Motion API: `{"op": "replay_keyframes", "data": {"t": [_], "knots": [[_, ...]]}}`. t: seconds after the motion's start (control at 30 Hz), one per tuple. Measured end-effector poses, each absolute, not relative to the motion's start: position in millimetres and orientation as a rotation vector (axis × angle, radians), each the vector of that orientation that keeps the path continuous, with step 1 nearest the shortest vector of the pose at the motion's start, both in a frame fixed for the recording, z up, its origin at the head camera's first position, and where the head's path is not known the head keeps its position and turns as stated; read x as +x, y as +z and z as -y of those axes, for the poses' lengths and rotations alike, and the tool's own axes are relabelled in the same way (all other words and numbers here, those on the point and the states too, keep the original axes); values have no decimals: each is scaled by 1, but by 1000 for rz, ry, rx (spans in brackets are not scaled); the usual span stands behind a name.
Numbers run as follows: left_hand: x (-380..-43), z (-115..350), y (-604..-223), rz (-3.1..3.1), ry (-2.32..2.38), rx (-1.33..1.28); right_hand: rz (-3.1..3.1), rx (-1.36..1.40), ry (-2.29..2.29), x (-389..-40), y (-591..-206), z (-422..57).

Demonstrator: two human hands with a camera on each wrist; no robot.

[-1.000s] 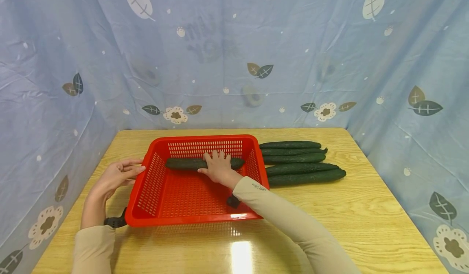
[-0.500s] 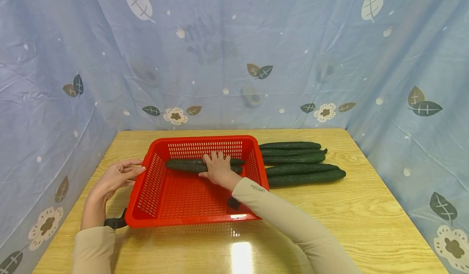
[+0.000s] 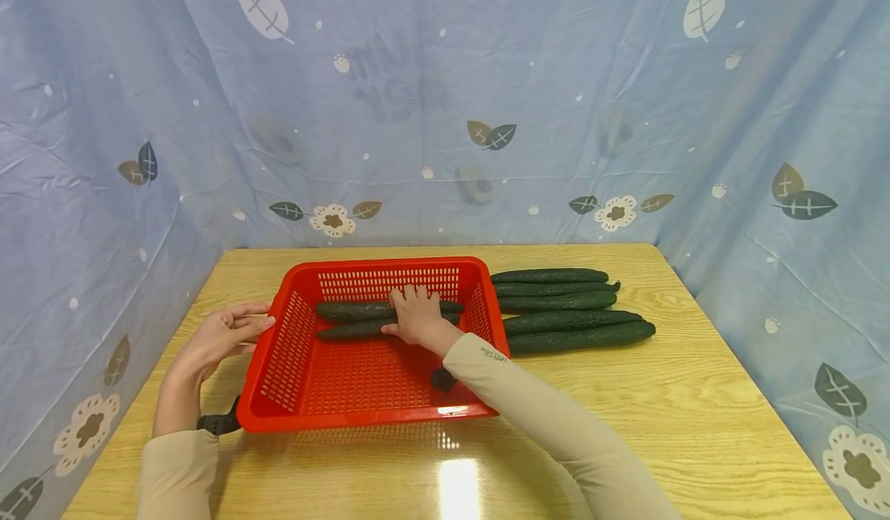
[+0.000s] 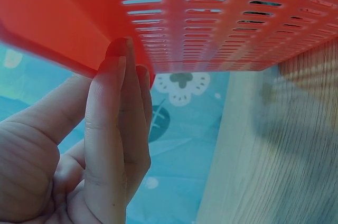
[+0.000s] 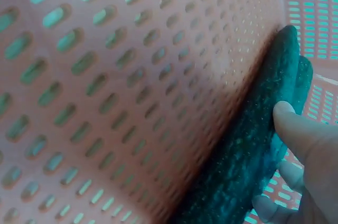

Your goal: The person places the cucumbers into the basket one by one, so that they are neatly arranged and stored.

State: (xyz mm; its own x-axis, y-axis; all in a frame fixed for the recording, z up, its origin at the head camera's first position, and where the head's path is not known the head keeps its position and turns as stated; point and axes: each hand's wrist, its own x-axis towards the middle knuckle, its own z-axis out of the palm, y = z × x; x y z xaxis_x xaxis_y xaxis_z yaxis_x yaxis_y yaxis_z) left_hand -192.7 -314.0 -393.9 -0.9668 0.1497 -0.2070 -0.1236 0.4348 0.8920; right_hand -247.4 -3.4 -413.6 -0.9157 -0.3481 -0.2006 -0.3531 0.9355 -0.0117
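A red slotted plastic basket point(image 3: 361, 419) stands on the table, tilted slightly in the head view. At its left rim, my left hand point(image 3: 221, 337) pinches the lip, with the fingers point(image 4: 105, 123) along its underside and the thumb partly hidden by it. Inside lie dark green cucumbers side by side near the back wall, a rear one point(image 3: 351, 311) and a thinner front one point(image 3: 354, 330). My right hand point(image 3: 419, 319) reaches over their right part and grips the front cucumber. Its thumb point(image 5: 296, 123) presses the near side; the other fingertips are around the far side.
To the right of the basket, several more cucumbers point(image 3: 577, 338) lie in two groups on the wooden table point(image 3: 660, 412), their left ends hidden behind the basket wall. A patterned blue cloth point(image 3: 445, 118) hangs at the back and both sides.
The front cucumber has come away from the rear one, shifting towards the near side of the basket, with my right hand on it. My left hand and the basket have stayed put.
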Motion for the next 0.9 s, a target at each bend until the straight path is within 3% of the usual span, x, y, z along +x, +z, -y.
{"op": "replay_keyframes", "data": {"t": [0.4, 0.9], "knots": [[-194, 315, -395, -2422, 1567, 33, -2846, -622, 89, -249, -400, -3], [-194, 315, -395, -2413, 1583, 29, -2807, -684, -162, -252, -375, -32]]}}
